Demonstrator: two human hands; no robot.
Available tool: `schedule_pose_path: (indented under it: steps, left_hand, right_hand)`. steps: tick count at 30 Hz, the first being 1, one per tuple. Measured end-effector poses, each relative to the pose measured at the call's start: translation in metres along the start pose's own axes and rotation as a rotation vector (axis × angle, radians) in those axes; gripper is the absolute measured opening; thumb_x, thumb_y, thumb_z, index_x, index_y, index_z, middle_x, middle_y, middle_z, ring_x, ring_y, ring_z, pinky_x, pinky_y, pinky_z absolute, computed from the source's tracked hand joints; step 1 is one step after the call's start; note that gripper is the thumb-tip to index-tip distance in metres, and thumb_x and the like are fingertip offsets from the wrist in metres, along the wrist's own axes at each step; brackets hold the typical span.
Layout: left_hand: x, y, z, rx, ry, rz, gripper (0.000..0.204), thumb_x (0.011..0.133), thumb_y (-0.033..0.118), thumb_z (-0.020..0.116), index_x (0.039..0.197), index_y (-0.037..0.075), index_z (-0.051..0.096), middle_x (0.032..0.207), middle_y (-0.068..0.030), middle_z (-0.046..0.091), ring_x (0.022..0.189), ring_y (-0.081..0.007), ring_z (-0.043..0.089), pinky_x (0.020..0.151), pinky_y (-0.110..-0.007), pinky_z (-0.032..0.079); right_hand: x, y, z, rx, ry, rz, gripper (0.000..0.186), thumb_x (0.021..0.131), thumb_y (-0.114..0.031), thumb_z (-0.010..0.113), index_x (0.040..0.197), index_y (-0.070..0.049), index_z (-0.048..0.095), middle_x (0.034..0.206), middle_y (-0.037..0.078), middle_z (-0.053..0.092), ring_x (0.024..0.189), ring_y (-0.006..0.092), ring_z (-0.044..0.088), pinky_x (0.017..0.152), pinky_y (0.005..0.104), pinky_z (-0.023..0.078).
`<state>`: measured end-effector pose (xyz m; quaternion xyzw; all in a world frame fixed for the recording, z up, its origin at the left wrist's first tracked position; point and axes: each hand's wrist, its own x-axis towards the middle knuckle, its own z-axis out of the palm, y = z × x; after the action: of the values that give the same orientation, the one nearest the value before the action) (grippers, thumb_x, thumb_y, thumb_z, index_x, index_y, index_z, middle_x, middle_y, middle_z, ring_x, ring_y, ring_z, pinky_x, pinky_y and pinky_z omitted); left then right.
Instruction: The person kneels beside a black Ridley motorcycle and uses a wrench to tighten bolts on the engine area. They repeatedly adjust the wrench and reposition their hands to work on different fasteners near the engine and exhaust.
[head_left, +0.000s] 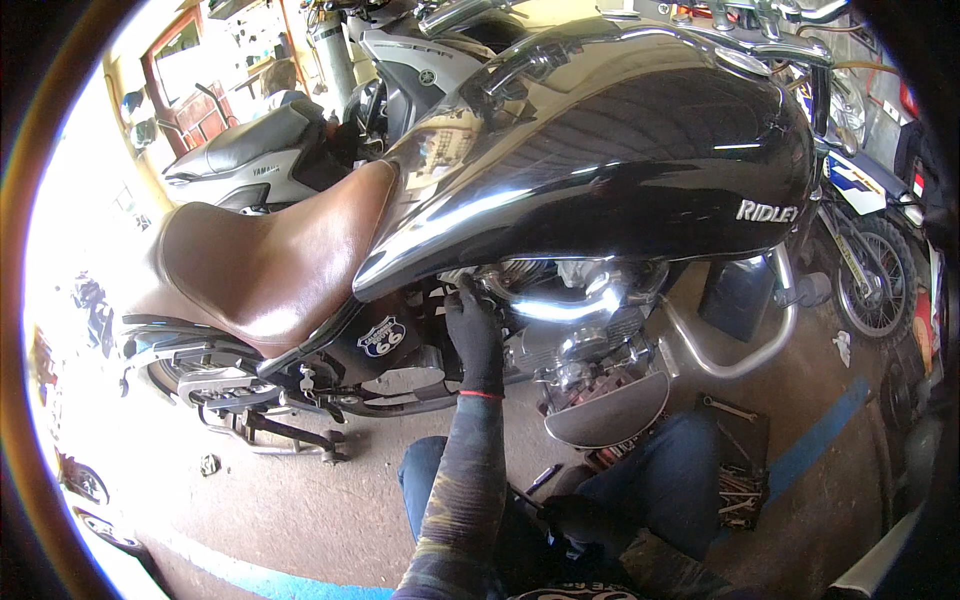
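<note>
Down low beside the motorcycle, my gloved left hand reaches up under the tank, fingers curled onto the engine (grip hidden), while my right hand rests closed near my knee.

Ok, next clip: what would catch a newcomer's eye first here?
The glossy black fuel tank fills the upper middle, with the brown leather seat sloping down to its left. Below the tank, the left hand, in a black glove, reaches up into the chrome engine. The right hand, also gloved, rests low by the person's jeans near the bottom edge.
</note>
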<state>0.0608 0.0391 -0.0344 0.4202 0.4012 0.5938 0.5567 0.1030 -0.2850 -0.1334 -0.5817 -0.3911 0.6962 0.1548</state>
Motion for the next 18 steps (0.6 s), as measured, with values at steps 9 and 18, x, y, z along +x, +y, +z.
schedule_pose_path:
  steps: [9,18]
  left_hand:
    - [-0.001,0.006,-0.001,0.052,-0.05,0.034,0.043,0.103,0.029,0.053,0.121,-0.01,0.059,0.108,-0.0214,0.07,0.092,-0.0258,0.066,0.081,-0.037,0.05]
    - [-0.011,0.005,0.011,0.167,0.025,0.194,0.045,0.104,0.033,0.047,0.113,-0.009,0.063,0.104,-0.0222,0.071,0.091,-0.0315,0.066,0.081,-0.041,0.05]
  right_hand:
    - [0.001,0.003,-0.001,-0.05,-0.034,-0.019,0.025,0.099,-0.029,0.051,0.102,-0.006,0.06,0.072,0.007,0.057,0.053,0.0205,0.051,0.05,0.0361,0.043]
    - [0.002,0.007,-0.003,-0.099,-0.067,-0.042,0.026,0.096,-0.031,0.055,0.102,-0.006,0.061,0.076,0.008,0.058,0.06,0.0223,0.053,0.056,0.0373,0.044]
